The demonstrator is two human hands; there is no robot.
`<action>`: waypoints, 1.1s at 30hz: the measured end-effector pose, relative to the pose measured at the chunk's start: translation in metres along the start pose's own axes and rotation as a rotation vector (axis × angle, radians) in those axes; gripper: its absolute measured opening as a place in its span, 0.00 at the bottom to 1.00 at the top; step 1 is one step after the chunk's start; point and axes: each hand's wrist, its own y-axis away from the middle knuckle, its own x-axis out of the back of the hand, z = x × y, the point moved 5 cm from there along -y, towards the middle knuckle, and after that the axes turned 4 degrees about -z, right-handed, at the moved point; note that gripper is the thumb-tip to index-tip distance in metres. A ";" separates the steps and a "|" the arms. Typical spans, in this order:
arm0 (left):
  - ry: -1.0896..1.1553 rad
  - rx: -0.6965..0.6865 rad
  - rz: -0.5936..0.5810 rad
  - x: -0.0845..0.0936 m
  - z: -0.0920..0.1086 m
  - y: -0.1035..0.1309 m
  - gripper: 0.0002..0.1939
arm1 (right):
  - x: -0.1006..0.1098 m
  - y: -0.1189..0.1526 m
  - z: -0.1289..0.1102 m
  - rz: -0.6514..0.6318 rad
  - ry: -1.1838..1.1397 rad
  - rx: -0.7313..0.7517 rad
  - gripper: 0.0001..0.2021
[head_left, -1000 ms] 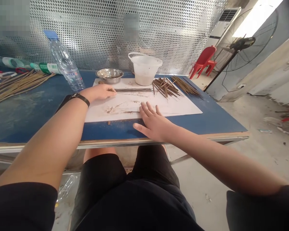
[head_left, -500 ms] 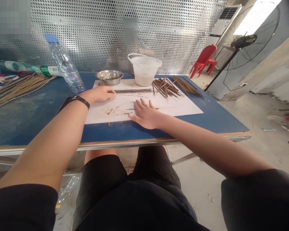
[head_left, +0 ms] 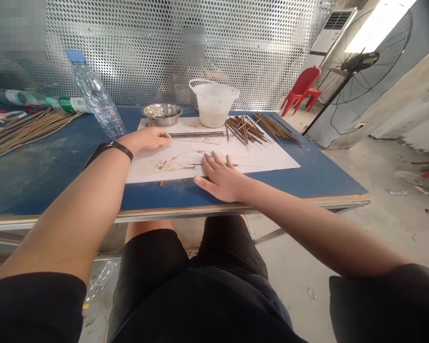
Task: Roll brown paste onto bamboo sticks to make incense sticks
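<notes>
On a white board [head_left: 271, 157] streaked with brown powder, my right hand [head_left: 223, 180] lies flat with fingers spread. Under its fingers is a single thin stick [head_left: 196, 165] with a dark coated middle, the ends showing on both sides. My left hand [head_left: 152, 138], farther back, has its fingers closed at the left end of a row of thin dark sticks [head_left: 200, 135]; that end is hidden by the hand. Behind it sits a steel bowl [head_left: 162, 114]. A heap of brown incense-like sticks [head_left: 246, 131] lies to the right, partly crossed over each other.
A white plastic bucket [head_left: 216, 102] stands at the back of the board. More brown sticks [head_left: 277, 127] lie at right, long tan sticks [head_left: 32, 131] at far left. A tilted water bottle [head_left: 98, 100] is behind my left wrist. The blue table's front edge [head_left: 200, 212] is close to me.
My right hand has slid slightly toward me and to the right over the stick. My left hand stays in place at the row of sticks.
</notes>
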 end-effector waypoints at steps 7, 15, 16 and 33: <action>-0.001 -0.005 -0.031 0.001 0.006 0.006 0.33 | 0.015 -0.033 0.021 -0.028 0.042 -0.040 0.56; -0.022 0.011 -0.011 0.000 0.000 0.001 0.35 | -0.005 0.023 0.009 -0.023 0.013 0.039 0.58; -0.022 0.009 -0.009 0.000 -0.001 0.000 0.35 | -0.008 0.029 0.007 -0.022 0.003 0.049 0.58; -0.031 0.028 -0.007 -0.001 0.000 0.001 0.36 | 0.013 -0.028 0.036 0.004 0.109 -0.027 0.57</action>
